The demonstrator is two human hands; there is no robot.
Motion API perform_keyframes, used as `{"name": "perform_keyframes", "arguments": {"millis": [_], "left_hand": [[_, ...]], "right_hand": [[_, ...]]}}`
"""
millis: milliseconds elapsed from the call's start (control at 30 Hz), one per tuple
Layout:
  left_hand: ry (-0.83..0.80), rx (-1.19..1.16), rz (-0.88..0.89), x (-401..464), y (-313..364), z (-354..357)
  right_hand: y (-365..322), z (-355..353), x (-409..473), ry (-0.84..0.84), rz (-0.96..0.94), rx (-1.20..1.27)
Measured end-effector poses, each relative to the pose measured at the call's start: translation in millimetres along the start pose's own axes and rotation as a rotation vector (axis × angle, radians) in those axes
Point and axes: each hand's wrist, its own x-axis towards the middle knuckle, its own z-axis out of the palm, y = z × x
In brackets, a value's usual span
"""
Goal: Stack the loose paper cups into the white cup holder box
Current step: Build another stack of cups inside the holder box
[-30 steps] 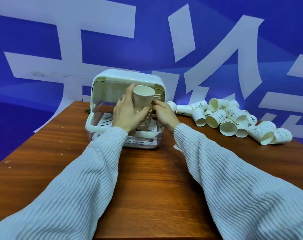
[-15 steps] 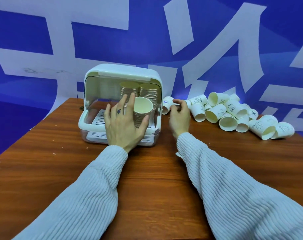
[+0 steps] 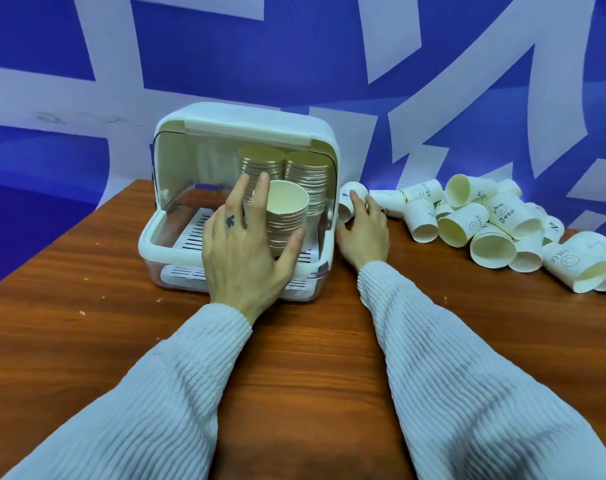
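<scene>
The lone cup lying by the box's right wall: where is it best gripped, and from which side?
Grip the cup across its side wall near the rim, coming from the right and above: it lies tipped, the white box blocks its left, and the right hand is already there.

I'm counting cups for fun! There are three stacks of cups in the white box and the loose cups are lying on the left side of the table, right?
Not quite. The head view shows the loose cups lying on the right side of the table, not the left. The three stacks in the white box are right.
</scene>
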Motion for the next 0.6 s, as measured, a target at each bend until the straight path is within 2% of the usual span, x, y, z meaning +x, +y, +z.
{"name": "perform_keyframes", "arguments": {"millis": [67,133,333,500,600], "left_hand": [[0.017,-0.018,0.007,-1,-1,0],[0.024,-0.027,0.012,0,-1,0],[0.022,-0.039,0.005,0,1,-3],[0.031,-0.057,0.004,-2,1,-2],[0.033,-0.032,0.011,0,0,-1]], "right_hand": [[3,8,11,-0.101,-0.008,-0.113],[6,14,20,-0.140,0.035,-0.098],[5,11,26,0.027,0.195,0.063],[3,13,33,-0.121,0.065,-0.024],[3,14,33,-0.067,0.067,0.022]]}}
